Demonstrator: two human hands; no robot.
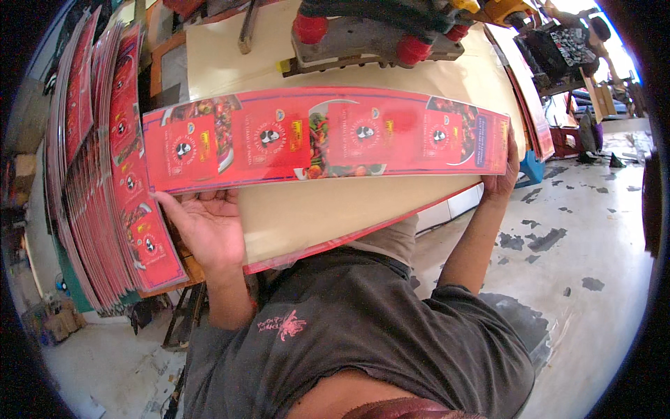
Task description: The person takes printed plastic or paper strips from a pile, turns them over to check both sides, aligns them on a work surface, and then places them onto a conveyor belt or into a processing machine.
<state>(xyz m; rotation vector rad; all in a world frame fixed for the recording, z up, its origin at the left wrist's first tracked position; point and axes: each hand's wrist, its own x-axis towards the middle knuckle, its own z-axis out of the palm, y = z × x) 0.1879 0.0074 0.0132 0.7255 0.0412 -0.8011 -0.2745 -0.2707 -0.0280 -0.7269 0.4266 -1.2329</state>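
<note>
A long, glossy red printed strip with food pictures stretches across the view between my two hands, bowed slightly upward. At its lower left corner my left hand has the thumb at the edge, while the fingers go under the strip. My right hand grips the right end, its fingers partly hidden behind it. Under the strip lies a cream sheet with a red edge. To the left, a tall stack of similar red strips fans out in overlapping layers.
Above the strip stands a dark metal machine part with red round knobs. A thin rod-like tool rests on the cream sheet. Something blue sits below the table's right side. The grey floor has dark worn patches.
</note>
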